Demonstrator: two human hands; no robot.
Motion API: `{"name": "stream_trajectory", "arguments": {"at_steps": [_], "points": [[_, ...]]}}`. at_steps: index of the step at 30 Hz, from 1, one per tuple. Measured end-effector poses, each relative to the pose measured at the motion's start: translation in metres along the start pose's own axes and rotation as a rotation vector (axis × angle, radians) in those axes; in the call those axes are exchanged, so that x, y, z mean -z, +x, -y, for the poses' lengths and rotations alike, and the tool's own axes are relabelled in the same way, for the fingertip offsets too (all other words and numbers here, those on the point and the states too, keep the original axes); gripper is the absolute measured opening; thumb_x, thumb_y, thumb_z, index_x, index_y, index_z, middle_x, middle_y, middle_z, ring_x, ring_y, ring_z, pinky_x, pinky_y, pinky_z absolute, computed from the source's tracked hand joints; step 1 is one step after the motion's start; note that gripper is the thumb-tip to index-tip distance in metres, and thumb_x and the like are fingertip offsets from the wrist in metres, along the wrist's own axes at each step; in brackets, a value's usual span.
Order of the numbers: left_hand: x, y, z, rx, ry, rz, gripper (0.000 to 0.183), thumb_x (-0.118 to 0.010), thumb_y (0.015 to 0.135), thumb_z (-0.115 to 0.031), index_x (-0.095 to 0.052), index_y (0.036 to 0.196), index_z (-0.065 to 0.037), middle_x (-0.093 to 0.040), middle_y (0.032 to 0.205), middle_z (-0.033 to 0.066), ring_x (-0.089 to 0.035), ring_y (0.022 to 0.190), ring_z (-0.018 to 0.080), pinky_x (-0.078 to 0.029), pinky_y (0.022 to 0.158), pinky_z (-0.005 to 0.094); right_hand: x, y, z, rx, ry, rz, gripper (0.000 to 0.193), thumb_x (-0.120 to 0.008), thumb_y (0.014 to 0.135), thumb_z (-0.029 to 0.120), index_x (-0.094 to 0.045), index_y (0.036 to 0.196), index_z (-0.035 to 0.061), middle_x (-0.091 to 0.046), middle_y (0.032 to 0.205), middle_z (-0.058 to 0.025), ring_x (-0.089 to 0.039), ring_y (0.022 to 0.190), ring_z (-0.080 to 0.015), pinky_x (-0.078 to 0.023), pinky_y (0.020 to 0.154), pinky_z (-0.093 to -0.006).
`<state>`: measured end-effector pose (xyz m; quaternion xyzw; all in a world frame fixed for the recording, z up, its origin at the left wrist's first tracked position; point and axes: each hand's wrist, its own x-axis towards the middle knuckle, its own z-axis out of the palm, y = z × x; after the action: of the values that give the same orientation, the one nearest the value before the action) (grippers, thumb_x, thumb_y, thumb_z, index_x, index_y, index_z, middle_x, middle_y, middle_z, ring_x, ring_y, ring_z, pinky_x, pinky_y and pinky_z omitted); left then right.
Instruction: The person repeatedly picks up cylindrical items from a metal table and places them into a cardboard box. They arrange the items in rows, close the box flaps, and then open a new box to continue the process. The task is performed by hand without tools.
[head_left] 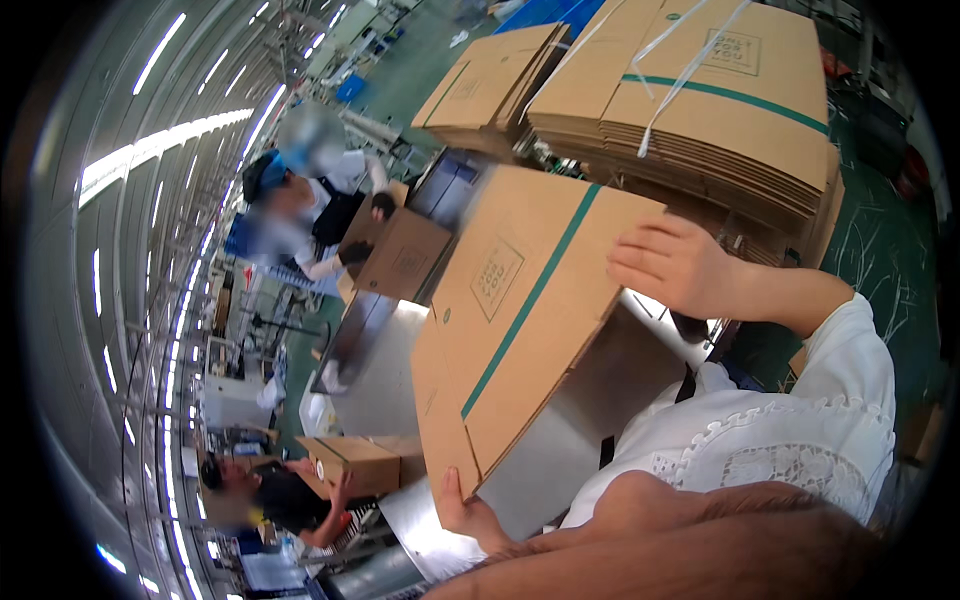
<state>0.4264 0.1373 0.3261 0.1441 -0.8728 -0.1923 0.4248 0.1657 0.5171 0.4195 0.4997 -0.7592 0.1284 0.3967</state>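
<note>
A flattened cardboard box [545,290] with a green stripe and a printed square is held in front of me, tilted above a metal table. My right hand [668,266] is closed on its upper right edge, fingers bent over the board and thumb out of sight. At the lower corner my left hand [467,514] grips the board, its thumb on the printed face and the other fingers mostly hidden behind. Beneath the cardboard shows the shiny metal table [385,375].
Tall stacks of flat cardboard boxes [720,120] stand at the upper right, white straps over them. Across the table a person with dark gloves handles a brown box [405,252]. Another person at lower left holds a carton [355,466]. Green floor [875,250] lies right.
</note>
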Motion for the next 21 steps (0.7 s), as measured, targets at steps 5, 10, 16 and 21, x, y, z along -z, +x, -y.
{"name": "stream_trajectory", "arguments": {"at_steps": [5,10,16,21], "points": [[0.104,-0.023,0.001,0.036,0.316,0.09,0.017,-0.072,0.073,-0.004,-0.07,0.09,-0.003,-0.069,0.082,0.0144,-0.066,0.072,0.0316,-0.051,0.068,0.0362,-0.06,0.036,0.03,0.034,0.382,-0.209,0.019,-0.063,0.069,0.011,-0.061,0.087,0.0064,-0.061,0.086,-0.0043,-0.06,0.084,-0.021,-0.045,0.084,-0.0346],[0.129,-0.05,0.026,0.206,0.562,0.14,0.019,-0.077,0.067,-0.009,-0.064,0.08,-0.006,-0.062,0.081,0.0099,-0.057,0.083,0.0319,-0.043,0.075,0.038,-0.112,0.038,0.093,0.011,0.666,-0.027,0.015,-0.066,0.072,0.006,-0.058,0.085,0.0057,-0.057,0.078,-0.0051,-0.055,0.075,-0.025,-0.043,0.075,-0.0365],[0.081,-0.081,0.057,0.256,0.628,0.188,0.056,-0.072,0.076,-0.015,-0.051,0.128,-0.009,-0.05,0.128,0.017,-0.038,0.128,0.0381,-0.022,0.111,0.054,-0.157,-0.006,0.122,-0.031,0.576,0.253,0.035,-0.068,0.076,0.009,-0.06,0.11,0.0112,-0.059,0.105,-0.0057,-0.054,0.102,-0.0256,-0.037,0.094,-0.0416],[0.067,-0.055,0.052,0.26,0.535,0.227,0.051,-0.064,0.085,-0.026,-0.051,0.133,-0.015,-0.045,0.136,0.0147,-0.029,0.135,0.0381,-0.016,0.111,0.0559,-0.139,-0.014,0.132,0.016,0.488,0.411,0.055,-0.07,0.076,0.015,-0.055,0.127,0.0258,-0.046,0.136,-0.0015,-0.039,0.129,-0.0249,-0.02,0.108,-0.0511]]}}
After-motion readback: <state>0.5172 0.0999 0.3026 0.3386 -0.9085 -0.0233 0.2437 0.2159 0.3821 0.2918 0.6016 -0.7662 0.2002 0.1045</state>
